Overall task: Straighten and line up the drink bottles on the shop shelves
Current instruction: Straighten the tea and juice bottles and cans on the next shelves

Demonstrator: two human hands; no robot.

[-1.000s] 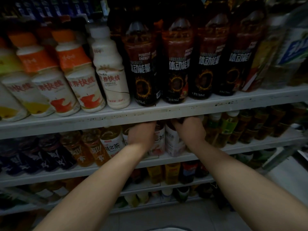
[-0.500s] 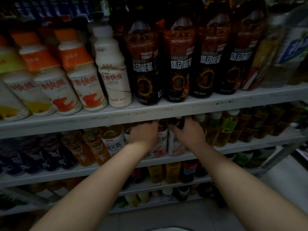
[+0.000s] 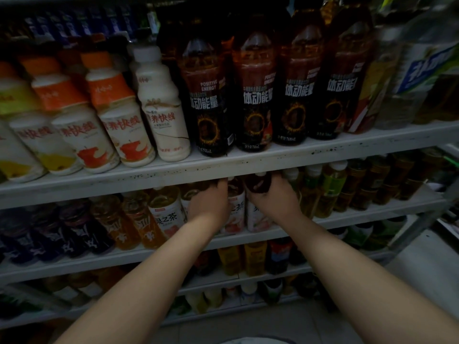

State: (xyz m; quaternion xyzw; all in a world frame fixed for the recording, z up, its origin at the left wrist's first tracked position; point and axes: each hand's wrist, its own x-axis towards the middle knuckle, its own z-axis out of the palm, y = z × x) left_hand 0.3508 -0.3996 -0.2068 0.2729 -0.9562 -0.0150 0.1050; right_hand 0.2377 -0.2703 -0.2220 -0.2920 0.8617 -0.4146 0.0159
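On the second shelf (image 3: 347, 214) of a dim shop rack, two hands gripped drink bottles.

The top shelf (image 3: 223, 167) carried tall dark bottles (image 3: 208, 108) marked "POSITIVE ENERGY" and "体动能量", beside white bottles (image 3: 161, 115) marked "养快线". Below, the tea bottles (image 3: 166, 214) read "果之茶". The left hand (image 3: 208, 204) had its fingers curled round the top of a tea bottle (image 3: 186, 203) it largely hid. The right hand (image 3: 270, 197) had its fingers wrapped round the dark neck of a white-labelled bottle (image 3: 255, 217). Both bottles stood upright at the shelf front.
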